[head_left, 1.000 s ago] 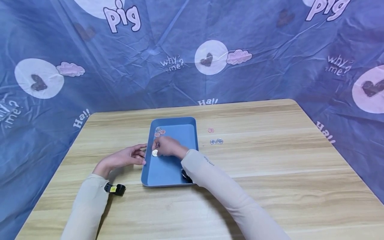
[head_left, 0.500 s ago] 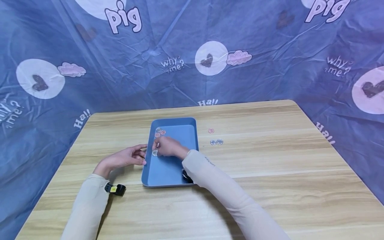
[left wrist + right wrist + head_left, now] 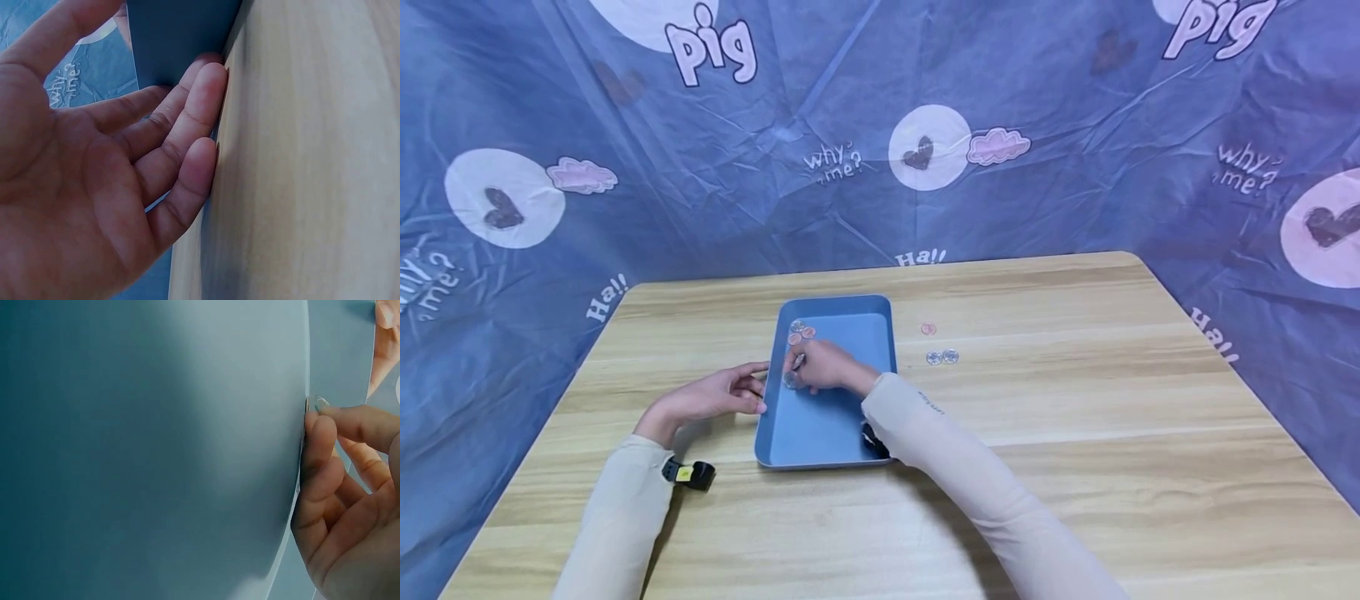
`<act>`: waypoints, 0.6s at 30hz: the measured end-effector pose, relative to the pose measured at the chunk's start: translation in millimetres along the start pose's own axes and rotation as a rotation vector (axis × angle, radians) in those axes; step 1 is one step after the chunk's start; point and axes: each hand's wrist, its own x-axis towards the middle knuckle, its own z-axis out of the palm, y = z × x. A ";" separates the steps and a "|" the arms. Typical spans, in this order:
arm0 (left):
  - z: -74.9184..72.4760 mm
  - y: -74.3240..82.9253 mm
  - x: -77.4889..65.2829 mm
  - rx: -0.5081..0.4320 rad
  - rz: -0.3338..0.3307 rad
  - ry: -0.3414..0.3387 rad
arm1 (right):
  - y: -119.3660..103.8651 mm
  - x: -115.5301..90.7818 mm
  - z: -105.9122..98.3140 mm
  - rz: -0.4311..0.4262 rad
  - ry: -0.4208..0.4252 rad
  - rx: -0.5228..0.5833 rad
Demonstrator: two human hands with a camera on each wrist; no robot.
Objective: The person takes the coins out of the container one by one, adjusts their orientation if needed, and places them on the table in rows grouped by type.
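Observation:
In the head view my right hand (image 3: pixel 825 365) reaches into the blue tray (image 3: pixel 827 450), with fingers curled and thumb and fingertips low over its left side. At those fingertips is a silver coin (image 3: pixel 790 380), partly covered by the hand; I seem to pinch its edge. The right wrist view has the thumb and fingers (image 3: pixel 322 434) together at the tray floor. My left hand (image 3: pixel 715 393) rests beside the tray's left wall, its relaxed fingers touching it. In the left wrist view its fingertips (image 3: pixel 206 90) meet the outer wall near the tabletop.
A silver coin (image 3: pixel 797 326) and two copper coins (image 3: pixel 808 332) lie in the tray's far left corner. Right of the tray, on the wooden table (image 3: pixel 1075 400), are a copper coin (image 3: pixel 928 329) and two silver coins (image 3: pixel 951 357). A patterned blue cloth (image 3: pixel 737 200) hangs behind.
My right hand and the silver coin at its fingertips have shifted slightly to the right; the coin looks darker than before. My left hand stays where it was.

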 end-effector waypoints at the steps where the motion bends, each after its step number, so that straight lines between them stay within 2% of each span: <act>1: 0.2 0.0 0.0 0.000 -0.002 0.001 | 0.6 -0.6 -0.4 0.007 -0.001 0.024; 6: 0.1 1.5 -0.5 -0.003 -0.014 0.009 | 0.5 -3.1 -6.9 0.034 -0.017 0.168; 11: 0.2 2.2 -0.3 0.003 -0.016 0.008 | -5.9 -11.3 -15.7 0.001 -0.029 0.284; 18: 0.2 3.0 -1.3 0.015 -0.021 0.010 | -15.2 -21.1 -18.8 -0.004 -0.044 0.358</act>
